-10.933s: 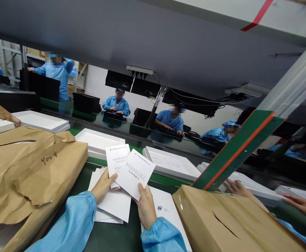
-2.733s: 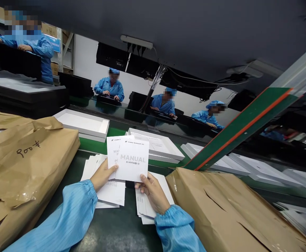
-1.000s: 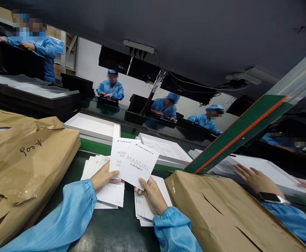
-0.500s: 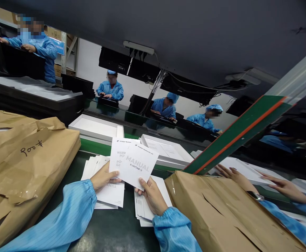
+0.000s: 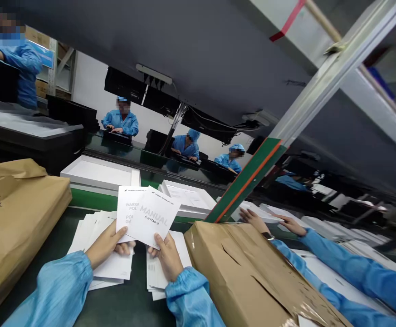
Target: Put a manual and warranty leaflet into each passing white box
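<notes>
My left hand (image 5: 107, 243) pinches a white warranty leaflet (image 5: 126, 206) by its lower edge, thumb in front. My right hand (image 5: 168, 256) grips a white booklet marked MANUAL (image 5: 155, 218) at its lower corner. The manual overlaps the right part of the leaflet, and both are held up facing me. Below my left hand lies a fanned stack of white leaflets (image 5: 112, 268). A second stack of white booklets (image 5: 155, 274) sits under my right hand, partly covered by it.
Brown paper packages flank me, one at the left (image 5: 24, 218) and one at the right (image 5: 232, 268). Beyond the stacks stand open white boxes (image 5: 99, 175). A green post (image 5: 242, 181) slants up at the right. A co-worker's arms (image 5: 347, 263) reach in at the right; others sit across the line.
The view has turned to the right, so everything sits further left. Both hands keep hold of the leaflet and manual. The co-worker's arms at the right show more fully.
</notes>
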The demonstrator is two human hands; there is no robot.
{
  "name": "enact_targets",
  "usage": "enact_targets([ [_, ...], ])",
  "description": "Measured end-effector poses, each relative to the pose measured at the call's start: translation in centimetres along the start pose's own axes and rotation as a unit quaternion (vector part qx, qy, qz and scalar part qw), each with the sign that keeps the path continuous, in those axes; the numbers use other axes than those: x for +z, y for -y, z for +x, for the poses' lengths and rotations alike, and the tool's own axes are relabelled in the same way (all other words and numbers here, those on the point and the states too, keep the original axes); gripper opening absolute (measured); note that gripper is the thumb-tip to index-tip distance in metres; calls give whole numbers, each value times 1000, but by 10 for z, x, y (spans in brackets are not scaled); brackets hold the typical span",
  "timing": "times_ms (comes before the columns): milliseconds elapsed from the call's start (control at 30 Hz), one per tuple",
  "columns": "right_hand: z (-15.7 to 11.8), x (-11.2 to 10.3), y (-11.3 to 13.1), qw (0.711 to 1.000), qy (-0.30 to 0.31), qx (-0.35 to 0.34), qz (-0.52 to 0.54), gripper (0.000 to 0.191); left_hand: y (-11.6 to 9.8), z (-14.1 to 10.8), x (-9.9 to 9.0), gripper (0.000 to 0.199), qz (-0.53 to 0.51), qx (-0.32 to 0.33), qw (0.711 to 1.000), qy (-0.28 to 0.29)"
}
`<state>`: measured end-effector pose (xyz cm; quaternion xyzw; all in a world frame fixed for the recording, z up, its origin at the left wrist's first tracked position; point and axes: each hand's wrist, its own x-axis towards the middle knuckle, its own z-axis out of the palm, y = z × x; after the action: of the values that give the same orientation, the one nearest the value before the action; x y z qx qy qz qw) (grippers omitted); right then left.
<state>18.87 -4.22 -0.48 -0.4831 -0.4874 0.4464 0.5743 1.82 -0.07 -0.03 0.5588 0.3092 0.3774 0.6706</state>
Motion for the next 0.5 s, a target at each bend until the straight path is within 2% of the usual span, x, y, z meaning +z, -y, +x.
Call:
enact_targets([
  [67, 0, 0, -1, 1000, -3, -16, -9, 32, 2, 1, 1, 42, 63, 31, 997, -16],
  [167, 0, 1, -1, 1000, -6, -20, -5, 35, -1, 2, -8, 31, 133, 74, 983, -105],
  [233, -1, 1, 0, 1000, -9, -12, 7, 37, -7, 5, -19, 23, 134, 106, 969, -180],
  [300, -2, 1, 2, 1000, -11, -4, 19, 38, -15, 8, -32, 17, 97, 126, 962, -222],
  [400, -3, 1, 4, 999, -16, 7, 28, 38, -29, 20, -50, 8, 29, 59, 973, -220],
  [500, 1, 0, 4, 999, -10, 16, 30, 40, -44, 41, -71, 6, 21, 50, 960, -274],
])
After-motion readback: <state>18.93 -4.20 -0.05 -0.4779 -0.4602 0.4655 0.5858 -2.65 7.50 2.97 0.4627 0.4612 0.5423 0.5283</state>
